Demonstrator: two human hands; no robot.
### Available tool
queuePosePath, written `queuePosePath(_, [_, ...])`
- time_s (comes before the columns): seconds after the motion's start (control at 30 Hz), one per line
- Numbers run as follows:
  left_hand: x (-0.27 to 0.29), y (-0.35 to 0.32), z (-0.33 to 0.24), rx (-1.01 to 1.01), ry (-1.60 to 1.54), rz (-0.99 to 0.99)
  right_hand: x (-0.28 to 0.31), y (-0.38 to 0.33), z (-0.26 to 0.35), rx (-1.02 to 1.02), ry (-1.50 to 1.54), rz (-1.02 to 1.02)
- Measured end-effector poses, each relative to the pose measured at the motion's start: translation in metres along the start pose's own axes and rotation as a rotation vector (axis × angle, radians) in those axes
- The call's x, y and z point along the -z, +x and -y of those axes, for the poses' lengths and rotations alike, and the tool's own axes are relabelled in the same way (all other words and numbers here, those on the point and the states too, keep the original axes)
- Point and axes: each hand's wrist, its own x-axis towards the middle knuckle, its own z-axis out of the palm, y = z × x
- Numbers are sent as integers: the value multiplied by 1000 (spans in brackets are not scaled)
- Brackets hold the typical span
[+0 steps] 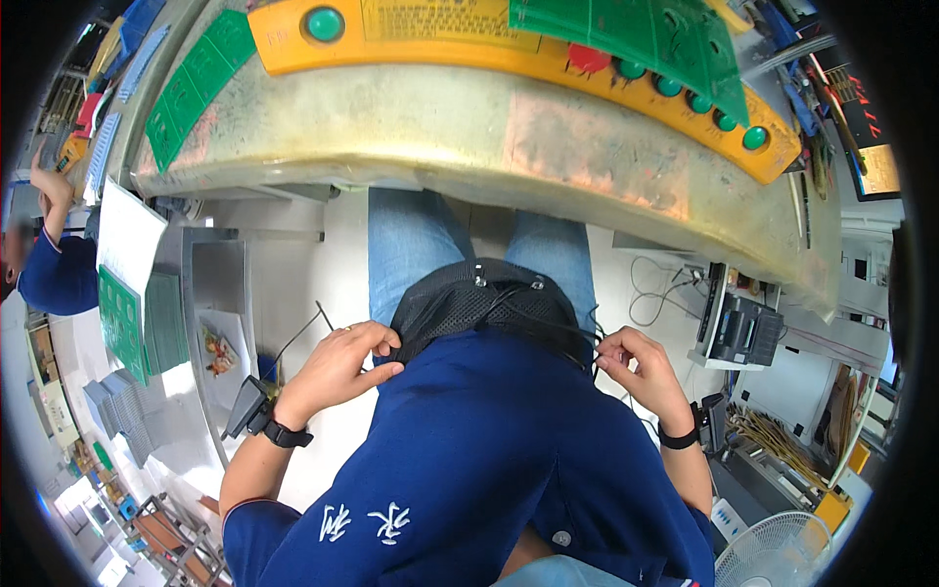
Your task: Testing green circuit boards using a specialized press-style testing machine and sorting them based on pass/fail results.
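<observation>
A black mesh waist bag (440,313) lies across my lap, over blue jeans and below the hem of my dark blue shirt. Black cables (504,305) lie tangled on top of it. At the bag's left edge, my left hand (342,367) is closed with fingers and thumb on its side. My right hand (636,367) pinches the bag's right edge, where thin black cords hang; its fingertips partly hide what they hold. Each wrist wears a black strap with a small black device, the left one (252,406) trailing a thin wire.
Ahead stands a worn machine table (411,127) with a yellow button panel (430,39) and green sheets (201,88). To the left are a metal-framed rack (220,284), stacked green boards (161,318) and another person (59,264). A white fan (778,548) stands at lower right.
</observation>
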Motion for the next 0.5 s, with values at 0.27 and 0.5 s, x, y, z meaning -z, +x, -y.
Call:
queuePosePath(0.27, [-28,-31,-12,47,226,-158,-17,-57,-5,-260,-103,122])
queuePosePath(0.5, [-66,-67,-13,158,252,-518,-35,-122,-59,-409,357,523])
